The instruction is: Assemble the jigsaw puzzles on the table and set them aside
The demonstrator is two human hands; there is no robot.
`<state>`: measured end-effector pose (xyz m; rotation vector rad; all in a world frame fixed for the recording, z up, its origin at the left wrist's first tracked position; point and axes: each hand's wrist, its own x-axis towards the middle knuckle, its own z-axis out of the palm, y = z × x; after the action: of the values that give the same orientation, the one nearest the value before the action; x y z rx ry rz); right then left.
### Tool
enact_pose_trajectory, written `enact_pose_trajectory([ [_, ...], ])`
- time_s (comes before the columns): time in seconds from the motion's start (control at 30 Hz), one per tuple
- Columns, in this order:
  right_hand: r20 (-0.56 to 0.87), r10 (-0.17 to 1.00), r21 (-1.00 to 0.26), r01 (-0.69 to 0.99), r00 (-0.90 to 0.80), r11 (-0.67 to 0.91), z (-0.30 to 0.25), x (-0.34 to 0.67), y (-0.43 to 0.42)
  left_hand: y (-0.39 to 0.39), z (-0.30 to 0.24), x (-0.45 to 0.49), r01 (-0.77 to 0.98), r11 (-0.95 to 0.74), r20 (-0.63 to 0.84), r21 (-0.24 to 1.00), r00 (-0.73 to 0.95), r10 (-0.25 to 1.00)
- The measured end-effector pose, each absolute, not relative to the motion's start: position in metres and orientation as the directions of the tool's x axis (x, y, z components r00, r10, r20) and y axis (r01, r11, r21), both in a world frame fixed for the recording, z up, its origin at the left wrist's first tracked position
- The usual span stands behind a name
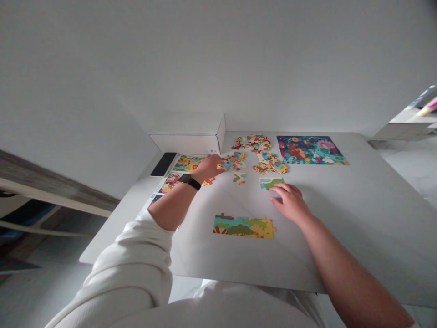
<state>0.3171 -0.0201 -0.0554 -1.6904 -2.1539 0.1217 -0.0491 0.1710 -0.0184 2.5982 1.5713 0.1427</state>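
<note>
My left hand (209,166), with a dark watch at its wrist, reaches over the left edge of a loose pile of puzzle pieces (239,159). Its fingers look stretched out, and I see no piece clearly held in them. The fingertips of my right hand (290,200) rest at the lower edge of a small green-and-blue puzzle section (268,182), thumb and fingers apart. Closer to me lies a joined puzzle strip (239,229) with green, teal and yellow animal scenery. A single puzzle piece (239,178) sits between the hands.
A white box (191,142) stands against the wall, a black phone (164,164) beside picture sheets (184,162) at left. Two more piece piles (269,164), (254,142) lie at the back. A dark blue picture puzzle (310,150) lies at back right.
</note>
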Motion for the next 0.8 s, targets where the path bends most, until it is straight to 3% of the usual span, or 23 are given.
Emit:
enact_pose_trajectory([
  [0.3, 0.257, 0.946, -0.305, 0.912, -0.197, 0.273, -0.063, 0.320, -0.019, 0.139, -0.010, -0.069, 0.766, -0.604, 0.069, 0.220, 0.605, 0.793],
  [0.57, 0.252, 0.947, -0.299, 0.915, -0.199, 0.272, -0.061, 0.319, -0.019, 0.172, -0.002, -0.056, 0.955, -0.240, 0.071, 0.174, 0.231, 0.970],
  [0.8, 0.240, 0.952, -0.297, 0.919, -0.191, 0.260, -0.060, 0.316, -0.020, 0.207, -0.015, -0.035, 0.985, -0.120, -0.064, 0.120, 0.128, 0.990],
])
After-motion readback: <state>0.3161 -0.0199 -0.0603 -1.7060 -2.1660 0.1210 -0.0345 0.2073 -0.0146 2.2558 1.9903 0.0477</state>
